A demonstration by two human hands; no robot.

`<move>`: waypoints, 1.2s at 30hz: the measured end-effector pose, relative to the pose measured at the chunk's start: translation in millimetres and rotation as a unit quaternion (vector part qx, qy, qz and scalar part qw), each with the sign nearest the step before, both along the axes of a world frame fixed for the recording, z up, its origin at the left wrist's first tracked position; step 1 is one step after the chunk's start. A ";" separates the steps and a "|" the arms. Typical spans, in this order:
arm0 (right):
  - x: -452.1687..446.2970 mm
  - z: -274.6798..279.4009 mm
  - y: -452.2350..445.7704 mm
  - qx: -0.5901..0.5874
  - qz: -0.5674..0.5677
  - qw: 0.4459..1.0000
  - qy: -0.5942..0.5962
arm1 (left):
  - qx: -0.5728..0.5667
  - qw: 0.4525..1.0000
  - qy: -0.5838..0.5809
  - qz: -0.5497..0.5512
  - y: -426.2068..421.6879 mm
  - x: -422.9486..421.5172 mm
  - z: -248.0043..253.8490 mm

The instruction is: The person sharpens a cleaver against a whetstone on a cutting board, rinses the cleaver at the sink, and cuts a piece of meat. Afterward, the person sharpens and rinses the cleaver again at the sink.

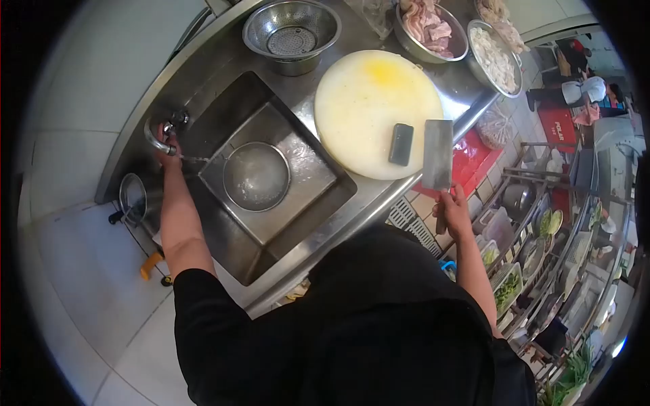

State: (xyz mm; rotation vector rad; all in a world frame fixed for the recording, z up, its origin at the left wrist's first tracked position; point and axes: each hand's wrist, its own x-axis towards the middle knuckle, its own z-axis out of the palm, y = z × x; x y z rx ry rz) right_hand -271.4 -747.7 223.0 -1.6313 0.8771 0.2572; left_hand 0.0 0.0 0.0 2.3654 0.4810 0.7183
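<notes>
Here's my left arm, stretched nearly straight across the tabletop (230, 57), and my left hand (169, 150) is up at the one curved, shiny metal tap (157, 143). Fingers bent there, partly hidden behind the spout; I can't tell how tightly they grip. A thin stream runs from the spout.

Over on the other side, my right arm reaches out and forward, slightly bent, and my right hand (456, 208) is wrapped firmly around the handle of one broad, rectangular grey steel cleaver (438, 152). Blade points away from me, alongside the edge of one thick, round, white cutting board (365, 111) with a yellow patch. One dark grey rectangular block (401, 144) lies on that board, just beside the blade.

Between my arms sits one square stainless-steel sink (308, 169), with one round metal bowl (256, 176) of water inside. Farther out, one perforated silver metal colander (291, 30) stands on the tabletop, and toward the far right corner, two round metal bowls: one of pink meat (430, 30), one of whitish strips (493, 57).
</notes>
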 end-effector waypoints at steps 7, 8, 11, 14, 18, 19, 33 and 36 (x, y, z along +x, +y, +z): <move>4.5 6.2 -13.4 -0.037 0.014 0.999 -0.019 | -0.140 0.962 0.015 0.233 -182.5 -111.0 44.9; 4.8 -3.8 -21.0 -0.048 0.037 0.997 -0.043 | -0.158 0.971 -0.020 0.180 -210.0 -120.9 41.9; 14.9 0.5 -41.4 -0.054 0.101 0.993 -0.021 | -0.204 0.977 0.045 0.040 -323.4 -148.2 100.5; 34.5 -4.1 -49.7 -0.071 0.239 0.967 -0.054 | -0.127 0.979 -0.007 -0.159 -440.4 -144.9 174.4; 52.3 -28.3 -51.0 -0.051 0.338 0.939 -0.034 | 0.044 0.928 0.044 -0.368 -531.1 -144.9 210.8; 51.0 -26.8 -52.9 -0.048 0.342 0.938 -0.037 | 0.106 0.908 0.068 -0.400 -543.3 -144.7 208.5; 174.2 -25.4 2.5 -0.255 0.418 0.865 -0.110 | 0.238 0.891 0.269 -0.277 -545.6 -34.6 219.3; 165.2 -5.7 -7.6 -0.260 0.372 0.886 -0.097 | -0.012 0.884 0.329 -0.333 -523.5 -11.7 239.5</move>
